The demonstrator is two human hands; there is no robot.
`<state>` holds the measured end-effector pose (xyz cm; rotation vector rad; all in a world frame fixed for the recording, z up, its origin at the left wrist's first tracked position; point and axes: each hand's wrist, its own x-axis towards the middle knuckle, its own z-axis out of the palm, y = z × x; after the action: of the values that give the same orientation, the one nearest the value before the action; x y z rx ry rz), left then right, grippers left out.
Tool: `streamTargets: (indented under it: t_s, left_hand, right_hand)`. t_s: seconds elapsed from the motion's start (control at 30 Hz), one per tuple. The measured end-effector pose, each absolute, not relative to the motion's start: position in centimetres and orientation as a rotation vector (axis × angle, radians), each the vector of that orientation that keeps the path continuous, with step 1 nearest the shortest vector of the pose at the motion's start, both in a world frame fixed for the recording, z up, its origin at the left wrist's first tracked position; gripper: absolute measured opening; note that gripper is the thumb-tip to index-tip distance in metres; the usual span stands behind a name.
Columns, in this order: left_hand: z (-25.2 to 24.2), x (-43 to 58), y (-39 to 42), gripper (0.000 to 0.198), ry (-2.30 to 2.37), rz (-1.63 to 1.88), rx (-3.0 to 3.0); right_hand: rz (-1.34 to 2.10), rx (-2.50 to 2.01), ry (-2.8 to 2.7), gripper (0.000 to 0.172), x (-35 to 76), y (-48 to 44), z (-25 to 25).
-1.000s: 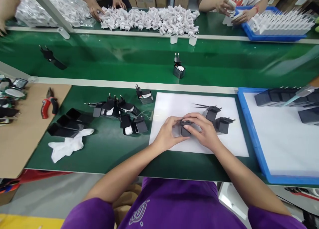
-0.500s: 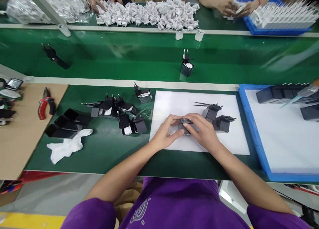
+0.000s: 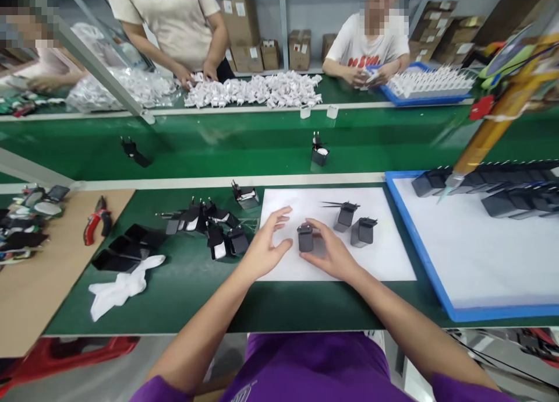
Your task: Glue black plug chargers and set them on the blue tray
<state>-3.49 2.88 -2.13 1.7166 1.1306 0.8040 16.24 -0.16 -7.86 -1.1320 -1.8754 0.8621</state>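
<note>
A black power adapter (image 3: 305, 239) stands on the white sheet (image 3: 279, 268). My right hand (image 3: 329, 247) has its thumb and forefinger round it, at the near and far sides. To its left, my left hand (image 3: 267, 244) is apart from the adapter, fingers spread and holding nothing. Two more black adapters, one (image 3: 346, 217) with dark tweezers (image 3: 331, 204) beside it and another (image 3: 362, 232), stand right of my right hand. Left of the sheet, several black adapters with their insides showing (image 3: 192, 218) lie clustered on the green bench.
Empty black housings (image 3: 126, 250) and a white cloth (image 3: 120, 285) lie at left, near red-handled pliers (image 3: 96, 220). A blue-rimmed tray (image 3: 419, 244) with black adapters stands right, under a hanging yellow tool (image 3: 493, 131). Co-workers handle white plugs (image 3: 257, 90) beyond the green belt (image 3: 227, 151).
My left hand has let go of the adapter and moved left, its fingers opening. My right hand stays round the adapter. The camera has tilted up, showing more of the co-workers.
</note>
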Motion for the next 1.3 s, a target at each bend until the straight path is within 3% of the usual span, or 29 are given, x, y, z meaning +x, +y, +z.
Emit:
streamTargets:
  t_s: [0.1, 0.17, 0.3, 0.4, 0.63, 0.83, 1.1, 1.3]
  left_hand:
    - [1.6, -1.3, 6.0, 0.048, 1.223, 0.972, 1.969]
    - [2.7, 1.7, 9.8, 0.060, 1.299, 0.970, 2.107]
    - [1.6, 8.2, 18.3, 0.097, 1.510, 0.587, 2.079]
    - [0.2, 11.2, 22.5, 0.108, 1.554, 0.536, 2.040]
    - [-0.6, 12.5, 24.7, 0.095, 1.484, 0.510, 2.142]
    - [2.1, 5.0, 21.4, 0.095, 1.397, 0.434, 2.225]
    - [5.0, -2.6, 13.9, 0.089, 1.488, -0.124, 2.328]
    - [4.7, -4.0, 12.5, 0.096, 1.467, -0.240, 2.266]
  right_hand:
    - [0.880, -1.107, -1.861, 0.079, 16.0, 0.1, -8.1]
    - [0.852, -1.082, -1.870, 0.081, 15.9, 0.3, -8.2]
    - [0.796, -1.055, -1.878, 0.084, 15.7, 0.4, -8.4]
    - [0.781, -1.043, -1.865, 0.086, 15.6, 0.6, -8.6]
    - [0.827, -1.035, -1.857, 0.087, 15.4, 0.9, -8.6]
    - [0.781, -1.023, -1.828, 0.088, 15.7, 0.7, -8.3]
    - [0.722, -0.927, -1.682, 0.092, 16.7, -1.0, -4.6]
    - [0.565, -1.013, -1.573, 0.096, 21.6, -3.9, -1.1]
